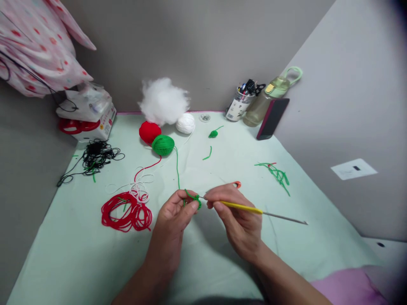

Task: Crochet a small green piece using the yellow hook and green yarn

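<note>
My left hand (175, 212) pinches a small green crochet piece (199, 204) between thumb and fingers, with green yarn looped over the forefinger. My right hand (239, 218) grips a crochet hook (244, 207) by its yellow handle. The hook's left metal tip meets the green piece; its other metal end points right. From the green yarn ball (163, 145) a strand (177, 169) runs down to my left hand. An orange loop-ended item (237, 184) shows just behind my right hand, mostly hidden by it.
Red yarn (119, 212) lies coiled at left, below tangled black yarn (97, 156). White stuffing (163, 101), a red ball (150, 132) and a white ball (185, 123) stand at the back. Green scraps (278, 173), a phone (272, 119) and a bottle (257, 106) are at right.
</note>
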A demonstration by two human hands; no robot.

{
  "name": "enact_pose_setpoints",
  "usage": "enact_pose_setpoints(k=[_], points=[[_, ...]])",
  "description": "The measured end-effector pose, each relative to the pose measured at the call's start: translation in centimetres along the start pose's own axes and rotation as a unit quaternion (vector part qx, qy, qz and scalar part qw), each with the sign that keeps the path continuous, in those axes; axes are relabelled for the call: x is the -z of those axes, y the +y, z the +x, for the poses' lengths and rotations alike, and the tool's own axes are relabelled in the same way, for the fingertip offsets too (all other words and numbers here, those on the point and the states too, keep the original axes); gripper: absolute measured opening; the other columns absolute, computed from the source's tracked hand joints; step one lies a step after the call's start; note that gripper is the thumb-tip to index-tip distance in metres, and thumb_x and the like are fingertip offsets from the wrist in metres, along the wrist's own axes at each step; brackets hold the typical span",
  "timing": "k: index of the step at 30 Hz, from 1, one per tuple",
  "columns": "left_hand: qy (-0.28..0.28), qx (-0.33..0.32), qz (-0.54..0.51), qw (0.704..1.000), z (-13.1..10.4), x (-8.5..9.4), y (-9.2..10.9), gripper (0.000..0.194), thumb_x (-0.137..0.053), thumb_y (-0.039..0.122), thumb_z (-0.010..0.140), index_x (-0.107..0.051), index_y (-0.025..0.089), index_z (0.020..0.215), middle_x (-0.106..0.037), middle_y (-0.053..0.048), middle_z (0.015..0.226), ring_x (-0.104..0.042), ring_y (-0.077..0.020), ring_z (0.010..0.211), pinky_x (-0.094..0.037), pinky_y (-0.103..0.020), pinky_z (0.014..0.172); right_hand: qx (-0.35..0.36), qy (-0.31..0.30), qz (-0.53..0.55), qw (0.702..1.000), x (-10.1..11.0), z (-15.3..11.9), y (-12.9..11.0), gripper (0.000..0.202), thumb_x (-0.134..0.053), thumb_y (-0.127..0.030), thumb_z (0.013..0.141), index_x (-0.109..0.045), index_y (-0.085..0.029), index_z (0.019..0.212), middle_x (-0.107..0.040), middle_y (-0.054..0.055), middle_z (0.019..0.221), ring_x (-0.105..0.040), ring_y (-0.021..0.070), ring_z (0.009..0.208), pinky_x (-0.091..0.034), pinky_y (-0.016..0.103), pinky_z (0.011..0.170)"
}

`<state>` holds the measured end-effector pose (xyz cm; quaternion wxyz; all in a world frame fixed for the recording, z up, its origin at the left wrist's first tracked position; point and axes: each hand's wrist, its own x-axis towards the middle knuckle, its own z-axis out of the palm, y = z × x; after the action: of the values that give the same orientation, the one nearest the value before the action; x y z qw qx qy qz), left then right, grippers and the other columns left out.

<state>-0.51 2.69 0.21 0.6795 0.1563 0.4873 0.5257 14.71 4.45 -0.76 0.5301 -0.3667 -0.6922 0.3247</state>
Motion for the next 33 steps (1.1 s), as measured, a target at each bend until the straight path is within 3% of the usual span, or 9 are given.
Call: enact_pose_setpoints(k=[8, 13, 19, 23, 25, 29, 30, 31, 33], points=[[-0.042, -0.004, 0.004, 0.999, -0.3, 0.4, -0.2, 0.046, -0.085, 0.030, 0.081, -0.069, 0.022, 0.123, -0.067, 0.003, 0.080, -0.054, -0.0124, 0.074, -0.044, -0.024, 0.075, 0.009, -0.034, 0.032, 0.999, -0.2, 0.1, 0.4, 0.029, -0.065, -0.009, 0.099, -0.080, -0.028, 0.114, -0.081, 0.008, 0.105, -0.075, 0.0214, 0.100, -0.062, 0.037, 0.084], [-0.038, -0.024, 0.018, 0.999, -0.1, 0.3, -0.1, 0.052, -0.086, 0.027, 0.078, -0.069, 0.020, 0.125, -0.066, 0.004, 0.077, -0.053, -0.0113, 0.068, -0.044, -0.024, 0.071, 0.004, -0.013, 0.043, 0.999, -0.3, 0.2, 0.3, 0.028, -0.064, -0.011, 0.100, -0.081, -0.030, 0.113, -0.083, 0.006, 0.099, -0.075, 0.0218, 0.094, -0.062, 0.036, 0.077], [-0.040, -0.045, 0.033, 0.998, -0.1, 0.2, 0.0, 0.064, -0.091, 0.027, 0.072, -0.068, 0.023, 0.131, -0.066, 0.003, 0.079, -0.063, -0.0147, 0.072, -0.048, -0.027, 0.074, -0.121, 0.001, 0.166, 0.979, -0.2, 0.5, 0.5, 0.011, -0.072, -0.030, 0.098, -0.083, -0.026, 0.097, -0.078, 0.005, 0.090, -0.070, 0.0177, 0.077, -0.060, 0.032, 0.067], [-0.031, -0.083, 0.124, 0.988, 0.6, 1.7, 1.3, 0.032, -0.087, 0.036, 0.074, -0.081, 0.021, 0.101, -0.070, -0.003, 0.078, -0.057, -0.0158, 0.063, -0.044, -0.030, 0.066, -0.250, -0.008, 0.306, 0.919, 0.5, 1.2, 0.6, 0.023, -0.080, -0.046, 0.090, -0.079, -0.022, 0.088, -0.073, 0.003, 0.080, -0.066, 0.0150, 0.067, -0.059, 0.028, 0.060], [0.036, -0.171, 0.202, 0.964, 1.3, 3.2, 2.4, 0.021, -0.080, 0.044, 0.081, -0.079, 0.023, 0.079, -0.074, -0.007, 0.096, -0.058, -0.0183, 0.068, -0.044, -0.033, 0.070, -0.282, -0.013, 0.355, 0.891, 0.9, 1.5, 0.4, 0.025, -0.083, -0.046, 0.087, -0.077, -0.022, 0.084, -0.072, 0.002, 0.078, -0.065, 0.0139, 0.064, -0.058, 0.026, 0.058], [0.198, -0.396, 0.394, 0.806, 2.2, 5.3, 4.2, 0.021, -0.079, 0.038, 0.082, -0.069, 0.027, 0.068, -0.072, -0.007, 0.110, -0.057, -0.0318, 0.111, -0.033, -0.045, 0.108, -0.275, -0.030, 0.390, 0.878, 1.1, 1.5, 0.1, 0.022, -0.083, -0.043, 0.087, -0.077, -0.022, 0.083, -0.071, 0.002, 0.076, -0.065, 0.0133, 0.063, -0.058, 0.025, 0.057], [0.210, -0.414, 0.390, 0.795, 2.2, 5.2, 4.3, 0.020, -0.081, 0.038, 0.081, -0.070, 0.027, 0.070, -0.071, -0.007, 0.109, -0.053, -0.0337, 0.119, -0.028, -0.047, 0.114, -0.264, -0.037, 0.389, 0.882, 1.0, 1.5, 0.0, 0.021, -0.082, -0.042, 0.088, -0.078, -0.022, 0.084, -0.072, 0.002, 0.076, -0.065, 0.0133, 0.063, -0.058, 0.025, 0.058], [0.208, -0.422, 0.359, 0.806, 2.0, 4.9, 4.1, 0.021, -0.081, 0.040, 0.083, -0.070, 0.028, 0.070, -0.070, -0.006, 0.106, -0.051, -0.0337, 0.121, -0.026, -0.046, 0.116, -0.252, -0.046, 0.386, 0.886, 1.0, 1.4, -0.1, 0.019, -0.081, -0.041, 0.089, -0.078, -0.022, 0.084, -0.072, 0.002, 0.076, -0.066, 0.0131, 0.064, -0.057, 0.025, 0.059], [0.119, -0.380, 0.235, 0.887, 1.6, 3.7, 3.3, 0.029, -0.074, 0.046, 0.090, -0.067, 0.027, 0.069, -0.064, -0.005, 0.090, -0.054, -0.0287, 0.103, -0.036, -0.043, 0.111, -0.226, -0.057, 0.377, 0.896, 0.8, 1.3, -0.4, 0.017, -0.080, -0.039, 0.091, -0.080, -0.023, 0.086, -0.073, 0.002, 0.076, -0.066, 0.0133, 0.065, -0.055, 0.025, 0.059]])
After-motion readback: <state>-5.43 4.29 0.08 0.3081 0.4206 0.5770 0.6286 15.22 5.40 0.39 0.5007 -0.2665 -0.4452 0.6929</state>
